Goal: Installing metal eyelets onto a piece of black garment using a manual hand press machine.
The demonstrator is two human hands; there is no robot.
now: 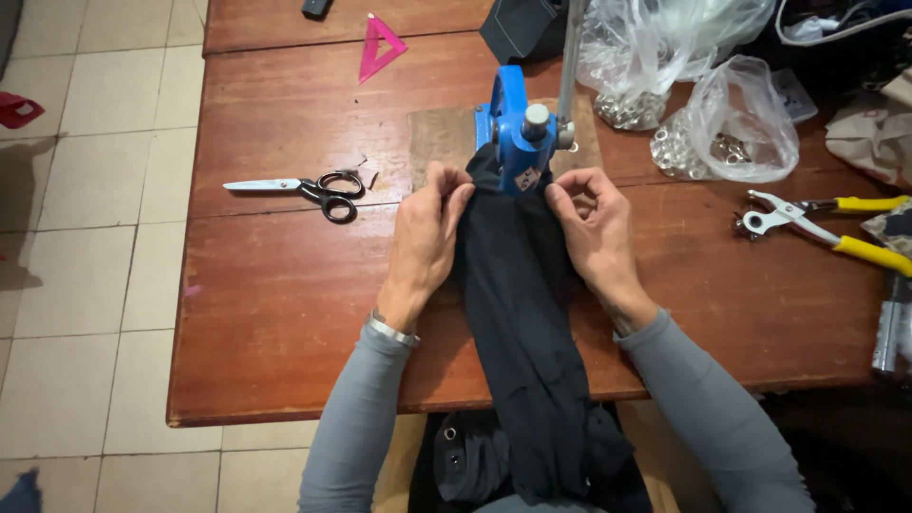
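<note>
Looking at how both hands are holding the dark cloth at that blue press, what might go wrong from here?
The left hand and right hand pinch the dark cloth right at the blue press, so fingertips might get nipped. The cloth hangs off the table edge and could drag out of position.

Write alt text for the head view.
Left hand and right hand pinch a dark fabric strip under a blue hand press on a wooden table; scissors lie left, yellow-handled pliers right.
</note>
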